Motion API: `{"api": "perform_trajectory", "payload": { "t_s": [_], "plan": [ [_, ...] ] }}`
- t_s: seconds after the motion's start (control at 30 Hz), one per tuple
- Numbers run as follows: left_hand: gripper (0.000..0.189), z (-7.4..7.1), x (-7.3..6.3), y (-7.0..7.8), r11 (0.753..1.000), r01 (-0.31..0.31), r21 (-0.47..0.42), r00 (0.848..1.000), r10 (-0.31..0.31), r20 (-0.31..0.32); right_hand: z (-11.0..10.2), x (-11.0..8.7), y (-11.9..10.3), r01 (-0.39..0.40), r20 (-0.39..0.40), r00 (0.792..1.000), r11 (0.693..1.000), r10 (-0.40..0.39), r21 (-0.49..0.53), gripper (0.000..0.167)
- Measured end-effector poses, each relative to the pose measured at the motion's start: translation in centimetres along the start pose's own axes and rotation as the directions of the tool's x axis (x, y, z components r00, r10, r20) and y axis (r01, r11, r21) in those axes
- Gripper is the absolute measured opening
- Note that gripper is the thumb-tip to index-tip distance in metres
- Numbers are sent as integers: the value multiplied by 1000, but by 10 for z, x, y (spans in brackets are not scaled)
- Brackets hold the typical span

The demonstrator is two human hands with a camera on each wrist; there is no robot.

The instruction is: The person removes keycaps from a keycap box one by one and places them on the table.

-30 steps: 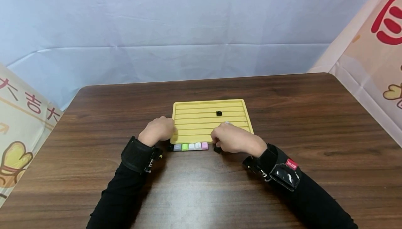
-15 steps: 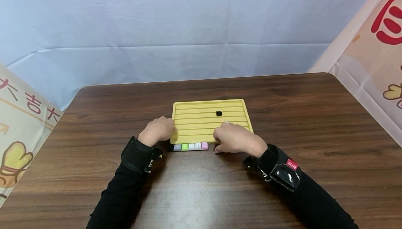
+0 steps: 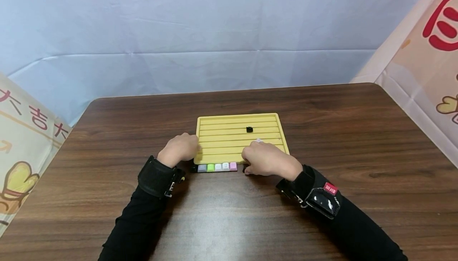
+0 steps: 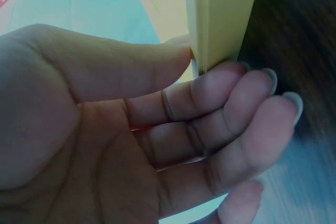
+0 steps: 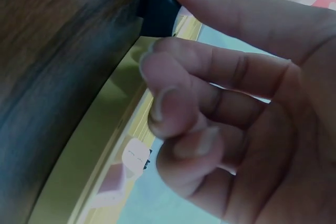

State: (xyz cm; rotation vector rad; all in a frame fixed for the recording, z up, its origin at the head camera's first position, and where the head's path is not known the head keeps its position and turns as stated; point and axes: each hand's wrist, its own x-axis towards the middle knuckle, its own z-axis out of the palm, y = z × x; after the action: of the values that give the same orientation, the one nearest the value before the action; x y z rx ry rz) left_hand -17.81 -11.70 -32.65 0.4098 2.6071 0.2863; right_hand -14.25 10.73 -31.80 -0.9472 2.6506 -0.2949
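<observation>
A yellow ridged tray (image 3: 222, 133) lies on the table. My left hand (image 3: 180, 147) holds its left edge; in the left wrist view the thumb (image 4: 152, 64) is against the edge and the fingers (image 4: 252, 108) curl beneath. At the tray's front edge, a row of coloured keycaps (image 3: 218, 167) sits along a black strip. My right hand (image 3: 268, 158) is just right of this row. In the right wrist view, its thumb and index finger pinch a small black block (image 5: 160, 13). The other fingers are curled.
A small black piece (image 3: 249, 129) sits on the tray's upper right part. A pale keycap (image 3: 259, 140) shows just beyond my right hand. Brown wooden table (image 3: 222, 221) surrounds the tray, with a pale cloth (image 3: 214, 34) behind.
My right hand has shifted slightly, and the black block under it now mostly hides behind the fingertips. The pale keycap beyond it shows a little more. My left hand stays put.
</observation>
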Motion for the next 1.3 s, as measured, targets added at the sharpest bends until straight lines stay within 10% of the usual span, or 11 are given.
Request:
{"api": "perform_trajectory", "payload": {
  "t_s": [1.3],
  "plan": [
    [36, 0, -2, 1, 1000, 1, 18, 1000, -1, -1, 5, 2, -3, -11, -37, 999, 999, 10, -37, 45]
  ]
}}
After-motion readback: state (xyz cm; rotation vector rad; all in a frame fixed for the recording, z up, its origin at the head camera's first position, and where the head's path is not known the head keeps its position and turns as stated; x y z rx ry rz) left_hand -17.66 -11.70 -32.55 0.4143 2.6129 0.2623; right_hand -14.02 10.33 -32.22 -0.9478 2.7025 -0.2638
